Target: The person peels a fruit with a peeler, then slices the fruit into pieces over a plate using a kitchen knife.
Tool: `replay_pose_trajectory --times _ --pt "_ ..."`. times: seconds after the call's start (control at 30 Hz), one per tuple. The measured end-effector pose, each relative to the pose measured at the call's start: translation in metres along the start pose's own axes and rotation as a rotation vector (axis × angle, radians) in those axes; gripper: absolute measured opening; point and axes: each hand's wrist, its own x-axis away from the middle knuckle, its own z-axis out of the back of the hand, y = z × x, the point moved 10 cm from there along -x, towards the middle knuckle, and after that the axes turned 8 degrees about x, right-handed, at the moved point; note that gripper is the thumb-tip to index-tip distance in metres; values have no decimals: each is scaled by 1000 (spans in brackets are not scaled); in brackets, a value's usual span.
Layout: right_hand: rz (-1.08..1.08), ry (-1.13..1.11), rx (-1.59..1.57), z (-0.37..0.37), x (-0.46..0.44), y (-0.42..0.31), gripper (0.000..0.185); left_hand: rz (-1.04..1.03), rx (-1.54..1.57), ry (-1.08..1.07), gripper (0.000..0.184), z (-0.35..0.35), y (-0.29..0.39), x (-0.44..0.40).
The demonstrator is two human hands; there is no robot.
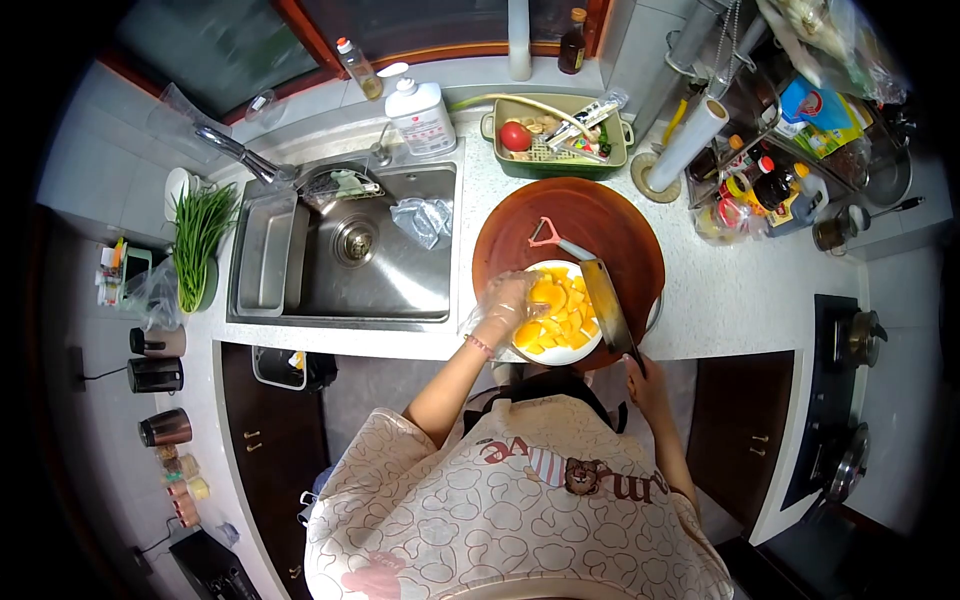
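Observation:
A white plate (pixel 563 354) of cut yellow-orange pieces (pixel 562 312), which look like pumpkin, rests at the near side of the round brown cutting board (pixel 625 225). My left hand (pixel 508 300), in a clear plastic glove, lies over the plate's left rim against the pieces. Its fingertips are blurred by the glove, so I cannot tell whether they grip the rim or food. My right hand (pixel 645 378) is closed round the dark handle of a broad kitchen knife (pixel 606 305). The blade slants over the plate's right side. Beyond the plate lies a peeler (pixel 547 235) with a red head.
Left of the board is a steel sink (pixel 400 285) with a faucet (pixel 235 150). A green basket (pixel 560 165) with a tomato stands behind the board. Bottles (pixel 770 190) and a paper-towel-like roll (pixel 690 140) crowd the right. Green stalks (pixel 198 240) lie left of the sink.

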Motion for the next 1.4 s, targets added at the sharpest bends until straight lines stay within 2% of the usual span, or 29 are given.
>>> replay_pose_trajectory --times 0.2,0.3,0.4,0.5,0.6,0.63,0.8,0.87,0.9,1.03,1.17,1.27,1.4 --pt "-29 46 -22 0 8 0 32 -12 -72 -100 53 0 14 2" --pt "-49 50 -40 -1 13 -5 33 -74 -55 -58 53 3 16 5" --pt "-40 51 -35 0 16 -9 35 25 143 -18 48 -3 -7 5" --pt "-16 12 -41 1 14 -8 35 -26 421 97 42 9 -13 4" --pt "-184 -99 -349 -9 24 -11 33 36 1011 171 29 21 -12 9" --pt "-163 -104 -412 -9 25 -20 31 142 1199 217 28 16 -19 11" --pt "-51 -149 -640 -8 33 -79 19 187 1628 152 34 27 4 17" --pt "67 -167 -577 -6 33 -101 16 274 1770 104 35 25 19 24" --pt "128 -176 -546 -5 32 -111 15 378 1769 75 37 28 30 32" --pt "219 -218 -538 0 32 -134 14 250 1895 160 38 32 55 42" --pt "288 -255 -411 14 33 -158 12 79 1745 385 35 57 92 54" --pt "344 -261 -223 25 36 -168 14 -12 1517 488 34 56 94 53" --pt "398 -230 -25 37 44 -180 18 -20 1464 598 33 59 114 66"
